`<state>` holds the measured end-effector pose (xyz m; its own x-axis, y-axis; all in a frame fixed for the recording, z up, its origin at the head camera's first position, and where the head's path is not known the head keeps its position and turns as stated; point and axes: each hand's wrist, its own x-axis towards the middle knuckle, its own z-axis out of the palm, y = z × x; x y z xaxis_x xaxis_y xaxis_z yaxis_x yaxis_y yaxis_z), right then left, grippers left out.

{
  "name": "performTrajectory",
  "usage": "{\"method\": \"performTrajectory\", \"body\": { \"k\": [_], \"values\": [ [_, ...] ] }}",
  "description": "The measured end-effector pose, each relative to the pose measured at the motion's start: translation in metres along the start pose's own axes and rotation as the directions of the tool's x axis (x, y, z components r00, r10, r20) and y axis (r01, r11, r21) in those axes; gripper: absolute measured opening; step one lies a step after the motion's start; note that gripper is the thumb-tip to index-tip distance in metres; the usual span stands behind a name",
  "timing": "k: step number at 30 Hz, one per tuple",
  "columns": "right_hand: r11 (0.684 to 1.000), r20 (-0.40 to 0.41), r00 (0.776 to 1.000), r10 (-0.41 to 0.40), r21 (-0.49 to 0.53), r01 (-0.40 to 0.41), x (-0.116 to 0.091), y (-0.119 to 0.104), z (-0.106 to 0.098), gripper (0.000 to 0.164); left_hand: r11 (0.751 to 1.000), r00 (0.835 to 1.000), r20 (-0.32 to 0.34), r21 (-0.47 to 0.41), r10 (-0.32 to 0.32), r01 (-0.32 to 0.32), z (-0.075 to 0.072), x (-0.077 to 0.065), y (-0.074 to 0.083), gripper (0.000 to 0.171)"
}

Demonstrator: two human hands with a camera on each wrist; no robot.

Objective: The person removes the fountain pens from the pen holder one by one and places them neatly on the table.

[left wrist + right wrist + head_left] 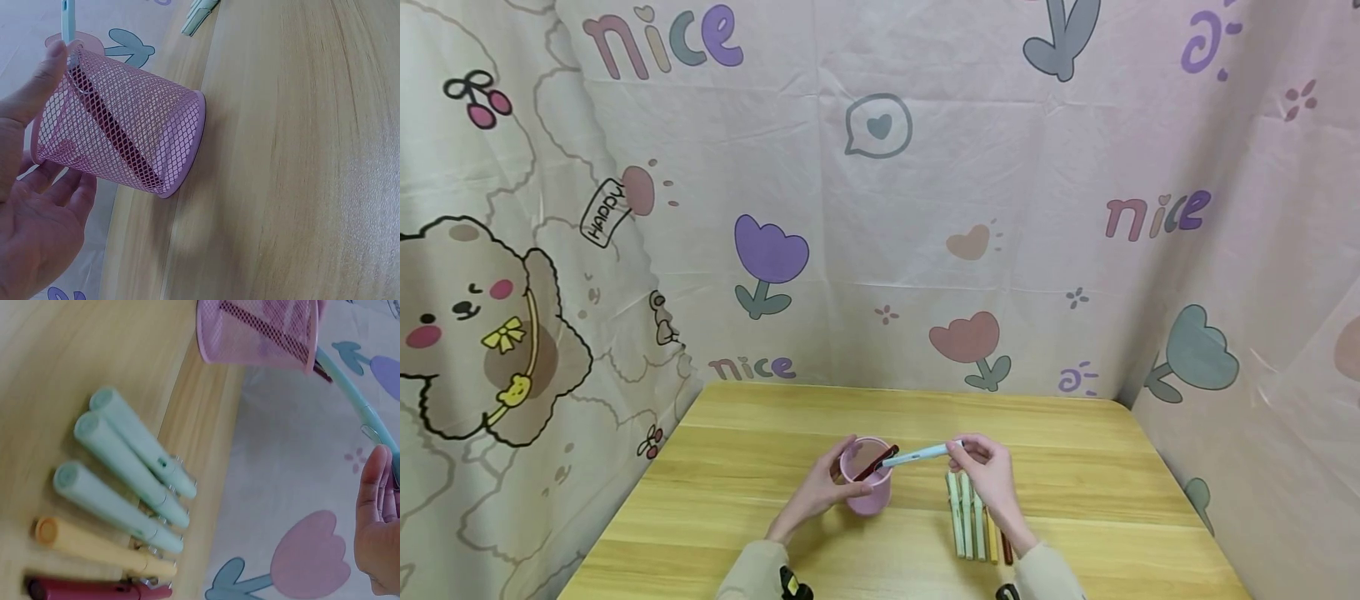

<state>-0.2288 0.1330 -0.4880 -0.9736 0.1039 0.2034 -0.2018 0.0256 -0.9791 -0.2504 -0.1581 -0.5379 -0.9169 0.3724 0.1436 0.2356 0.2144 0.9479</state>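
My left hand (820,492) grips a pink mesh pen holder (871,503) near its rim, thumb on one side and fingers round the other. Inside it a dark red pen (115,134) leans at a slant, its upper end poking past the rim. Between the fingertips of my right hand (991,477) is a light blue pen (921,454), pinched at one end. This pen lies nearly level in the head view, its far end at the mouth of the holder. The right wrist view shows the pen's clip (370,432) close to my fingertips.
Beside my right hand, several pens lie in a row on the wooden table (760,433): three mint green pens (128,472), a yellow pen (103,547) and a dark red pen (94,589). A printed curtain (880,217) hangs behind the table and at both sides.
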Motion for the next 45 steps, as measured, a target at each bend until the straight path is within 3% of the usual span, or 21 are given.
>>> {"method": "performTrajectory", "body": {
  "k": [7, 17, 24, 31, 39, 41, 45],
  "values": [
    [0.997, -0.012, 0.999, 0.037, 0.065, -0.036, 0.001, 0.002, -0.021, 0.032, 1.0, 1.0, 0.001, -0.006, 0.004, -0.004, 0.0, 0.0, -0.001, 0.096],
    [0.985, -0.038, 0.995, 0.089, 0.15, -0.083, 0.0, 0.002, -0.04, 0.016, 1.0, 1.0, -0.004, -0.017, 0.007, -0.007, 0.0, 0.0, -0.003, 0.097],
    [0.968, -0.019, 0.995, 0.099, 0.234, -0.091, 0.002, 0.007, -0.048, 0.021, 1.0, 1.0, -0.01, -0.01, -0.007, 0.007, 0.0, 0.0, -0.001, 0.096],
    [0.913, 0.027, 0.993, 0.112, 0.392, -0.113, 0.003, 0.015, -0.062, 0.026, 1.0, 1.0, -0.007, -0.008, -0.009, 0.009, 0.001, -0.001, 0.0, 0.096],
    [0.831, 0.061, 0.977, 0.206, 0.516, -0.208, 0.007, 0.019, -0.077, 0.029, 1.0, 1.0, -0.008, -0.016, -0.012, 0.011, 0.001, 0.001, 0.0, 0.097],
    [0.835, 0.069, 0.976, 0.206, 0.507, -0.213, 0.008, 0.021, -0.079, 0.029, 1.0, 1.0, -0.009, -0.013, -0.014, 0.014, 0.001, 0.0, 0.0, 0.097],
    [0.873, 0.073, 0.976, 0.203, 0.438, -0.215, 0.009, 0.025, -0.084, 0.028, 1.0, 1.0, -0.01, -0.009, -0.011, 0.011, 0.0, 0.0, 0.002, 0.097]
  ]
}}
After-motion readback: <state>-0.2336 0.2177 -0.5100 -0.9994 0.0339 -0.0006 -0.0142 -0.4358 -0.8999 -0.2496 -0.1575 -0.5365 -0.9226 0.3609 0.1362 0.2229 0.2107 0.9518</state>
